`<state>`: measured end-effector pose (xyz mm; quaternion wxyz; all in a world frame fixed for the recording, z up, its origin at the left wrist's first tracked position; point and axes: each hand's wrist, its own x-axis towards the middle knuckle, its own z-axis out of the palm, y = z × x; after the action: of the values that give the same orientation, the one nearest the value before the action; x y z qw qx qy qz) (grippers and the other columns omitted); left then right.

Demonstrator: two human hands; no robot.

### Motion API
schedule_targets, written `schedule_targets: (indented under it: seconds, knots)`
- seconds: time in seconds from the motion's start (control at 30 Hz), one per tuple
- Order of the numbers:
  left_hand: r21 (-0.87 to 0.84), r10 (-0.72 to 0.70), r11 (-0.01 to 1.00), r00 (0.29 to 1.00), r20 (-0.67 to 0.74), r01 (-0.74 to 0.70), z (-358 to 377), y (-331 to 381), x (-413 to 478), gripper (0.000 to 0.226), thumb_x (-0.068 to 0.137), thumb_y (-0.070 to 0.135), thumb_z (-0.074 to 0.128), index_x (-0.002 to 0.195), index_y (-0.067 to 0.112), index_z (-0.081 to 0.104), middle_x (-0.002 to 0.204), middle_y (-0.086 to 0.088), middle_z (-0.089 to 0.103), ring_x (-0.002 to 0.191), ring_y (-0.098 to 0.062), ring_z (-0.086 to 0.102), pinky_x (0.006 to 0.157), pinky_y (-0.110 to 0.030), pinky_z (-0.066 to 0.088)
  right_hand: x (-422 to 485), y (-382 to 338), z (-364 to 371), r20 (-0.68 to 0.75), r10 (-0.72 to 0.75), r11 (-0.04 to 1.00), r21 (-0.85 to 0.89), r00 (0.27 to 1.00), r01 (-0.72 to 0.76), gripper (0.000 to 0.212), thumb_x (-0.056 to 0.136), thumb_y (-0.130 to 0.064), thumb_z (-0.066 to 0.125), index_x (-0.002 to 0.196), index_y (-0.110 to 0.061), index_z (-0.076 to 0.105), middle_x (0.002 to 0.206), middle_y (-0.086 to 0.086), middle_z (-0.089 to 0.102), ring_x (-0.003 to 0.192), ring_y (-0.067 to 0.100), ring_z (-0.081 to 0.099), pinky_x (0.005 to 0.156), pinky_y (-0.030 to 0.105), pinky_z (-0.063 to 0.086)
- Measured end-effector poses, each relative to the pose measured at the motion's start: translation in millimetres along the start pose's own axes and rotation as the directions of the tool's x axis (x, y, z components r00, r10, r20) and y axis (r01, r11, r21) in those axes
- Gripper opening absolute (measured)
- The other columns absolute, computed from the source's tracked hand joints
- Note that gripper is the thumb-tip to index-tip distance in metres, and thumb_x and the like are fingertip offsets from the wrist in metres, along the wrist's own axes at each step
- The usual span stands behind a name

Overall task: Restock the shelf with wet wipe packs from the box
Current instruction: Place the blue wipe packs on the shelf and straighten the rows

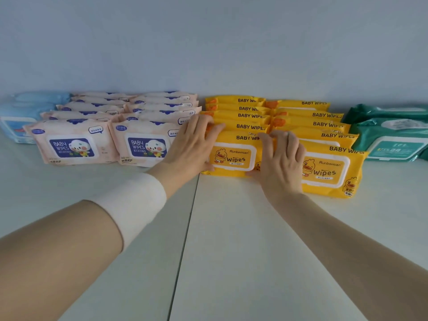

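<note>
Packs of wipes stand in rows on the shelf (231, 239): blue packs (20, 117) far left, then pink packs (74, 144), two yellow rows, and green packs (389, 140) at the right. The box is not in view.

Both hands are on the front pack (234, 158) of the left yellow row (245, 115). The left hand (192, 144) lies with fairly straight fingers against the pack's left end, just where it meets the pink packs. The right hand (280, 158) has its fingers curled over the top edge of the pack's right end and its thumb low at the front, so it grips the pack. The job looks like seating this pack square against those behind it.

Likely faults from here:
- The pack is soft, so a hard squeeze by the right hand could buckle it and leave it leaning.
- A push from the left hand could slide it into the right yellow row (324, 167), which touches it, and skew that front pack.
- Pushing it back too firmly could shunt the overlapped packs behind it out of line.
- The left hand's knuckles could drag the nearest pink pack askew as the hand is drawn away.
</note>
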<state>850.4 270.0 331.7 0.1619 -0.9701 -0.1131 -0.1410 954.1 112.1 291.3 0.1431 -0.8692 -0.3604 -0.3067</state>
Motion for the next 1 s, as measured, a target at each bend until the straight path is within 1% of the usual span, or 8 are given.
schedule_targets:
  seconds: [0.1,0.17,0.23,0.33,0.43,0.63,0.83,1.0]
  knots:
    - [-0.081,0.009,0.997,0.989,0.145,0.003,-6.7,-7.6,9.4,0.117,0.058,0.054,0.079,0.148,0.011,0.018,0.152,-0.018,0.019,0.140,-0.034,0.022,0.114,-0.043,0.021,-2.9,-2.2,1.3,-0.034,0.042,0.998,0.049,0.999,-0.041,0.103,0.033,-0.038,0.093,0.122,-0.004,0.053,0.115,0.023,0.059,0.111,0.033,0.031,0.092,0.042,0.029]
    - [-0.118,0.019,0.993,0.979,0.202,0.005,-17.6,-17.1,18.1,0.119,0.064,0.062,0.070,0.150,0.012,0.007,0.157,-0.013,0.006,0.145,-0.029,0.010,0.118,-0.040,0.011,-12.2,-4.6,-13.4,-0.034,0.074,0.981,0.180,0.997,-0.067,0.092,0.046,-0.038,0.089,0.123,-0.004,0.051,0.115,0.021,0.056,0.109,0.032,0.035,0.092,0.045,0.036]
    - [-0.106,0.035,0.994,0.972,0.232,-0.011,-27.3,-29.0,27.2,0.119,0.064,0.066,0.066,0.150,0.011,0.006,0.159,-0.010,0.006,0.146,-0.026,0.009,0.118,-0.037,0.008,-22.5,-5.6,-29.9,0.117,0.152,0.915,0.359,0.981,-0.184,0.070,0.064,-0.038,0.081,0.118,-0.006,0.050,0.105,0.012,0.058,0.094,0.027,0.047,0.077,0.039,0.044]
    - [-0.047,0.073,0.997,0.941,0.331,-0.061,-32.3,-36.8,34.9,0.118,0.065,0.068,0.064,0.150,0.011,0.006,0.160,-0.007,0.005,0.147,-0.023,0.011,0.118,-0.036,0.011,-30.3,-8.7,-27.2,0.513,0.310,0.774,0.353,0.801,-0.526,0.048,0.081,-0.046,0.064,0.112,-0.012,0.048,0.099,0.002,0.065,0.089,0.025,0.058,0.067,0.031,0.041]
    - [-0.062,0.092,0.995,0.918,0.386,-0.074,-29.3,-31.2,38.0,0.113,0.067,0.065,0.065,0.150,0.013,0.008,0.159,-0.004,0.012,0.144,-0.023,0.020,0.114,-0.038,0.023,-20.2,-16.8,-7.9,0.568,0.416,0.708,0.287,0.710,-0.645,0.041,0.088,-0.047,0.055,0.101,-0.009,0.058,0.095,0.007,0.070,0.093,0.030,0.062,0.073,0.034,0.048]
    - [-0.115,0.073,0.993,0.943,0.324,-0.038,-20.2,-32.9,43.5,0.109,0.064,0.062,0.069,0.148,0.015,0.018,0.154,-0.001,0.026,0.139,-0.022,0.031,0.105,-0.040,0.036,-2.0,-25.4,10.7,0.605,0.448,0.632,0.307,0.659,-0.712,0.033,0.090,-0.037,0.056,0.085,-0.005,0.066,0.075,0.006,0.073,0.079,0.030,0.067,0.075,0.041,0.055]
    - [-0.161,0.093,0.986,0.929,0.358,-0.036,-20.5,-33.2,41.6,0.110,0.068,0.061,0.068,0.150,0.017,0.009,0.159,-0.003,0.010,0.145,-0.023,0.019,0.115,-0.038,0.022,-1.7,-23.4,7.2,0.630,0.415,0.631,0.321,0.656,-0.707,0.030,0.091,-0.035,0.056,0.087,-0.005,0.063,0.079,0.008,0.073,0.077,0.031,0.067,0.075,0.042,0.056]
    - [-0.170,0.089,0.985,0.941,0.326,-0.034,-15.3,-31.8,44.2,0.103,0.069,0.059,0.068,0.149,0.019,0.017,0.159,-0.004,0.014,0.143,-0.025,0.023,0.114,-0.040,0.024,8.0,-25.5,10.6,0.663,0.447,0.636,0.237,0.601,-0.734,0.031,0.092,-0.035,0.053,0.091,-0.006,0.064,0.082,0.009,0.073,0.081,0.031,0.069,0.077,0.040,0.056]
